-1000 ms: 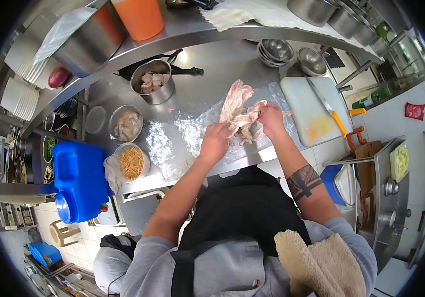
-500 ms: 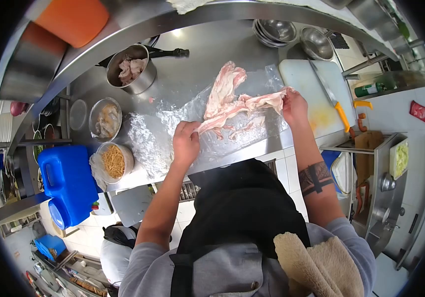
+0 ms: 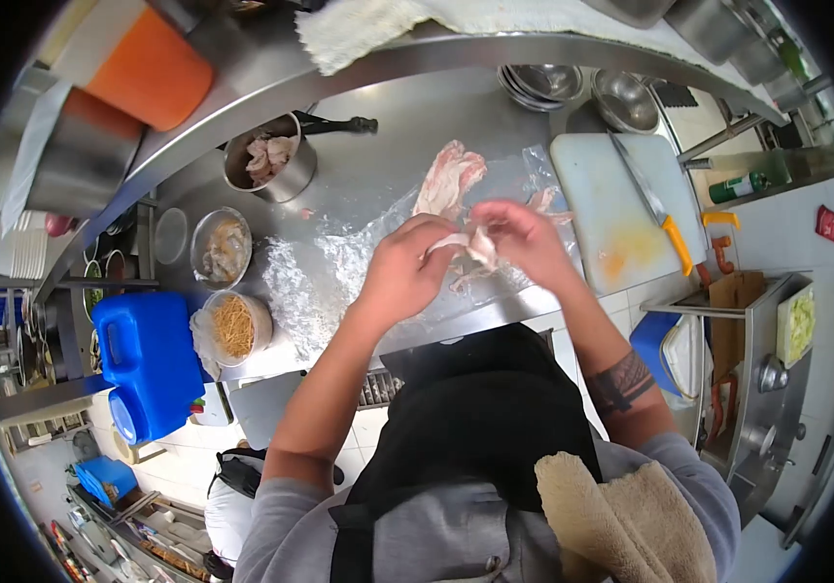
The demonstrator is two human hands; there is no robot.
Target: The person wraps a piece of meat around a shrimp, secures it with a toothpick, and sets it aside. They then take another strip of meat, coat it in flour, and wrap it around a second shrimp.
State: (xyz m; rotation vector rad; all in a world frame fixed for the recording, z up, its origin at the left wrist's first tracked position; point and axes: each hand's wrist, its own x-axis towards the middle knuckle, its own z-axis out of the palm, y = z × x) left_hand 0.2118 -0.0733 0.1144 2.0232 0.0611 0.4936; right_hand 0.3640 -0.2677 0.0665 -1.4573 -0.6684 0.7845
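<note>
My left hand (image 3: 402, 270) is closed with the end of a pale raw meat strip (image 3: 480, 250) pinched in its fingers. Close beside it, my right hand (image 3: 526, 243) curls over the other part of the strip; its fingertips are partly blurred. A larger pink and white slab of raw meat (image 3: 450, 175) lies on clear plastic film (image 3: 399, 206) just beyond my hands. Some meat scraps (image 3: 545, 204) show behind my right hand. My hands hide part of the film and the meat on it.
At left stand a pot of meat pieces (image 3: 283, 175), a bowl with pale contents (image 3: 221, 251), a tub of thin yellow strips (image 3: 234, 328) and a blue jerrycan (image 3: 150, 360). A yellow-handled knife (image 3: 652, 199) lies on the white cutting board (image 3: 587, 214). Steel bowls (image 3: 540, 85) sit behind.
My hands have come together from a wide spread, my right moving left. The meat strip, stretched out between them before, is now bunched up between my fingers.
</note>
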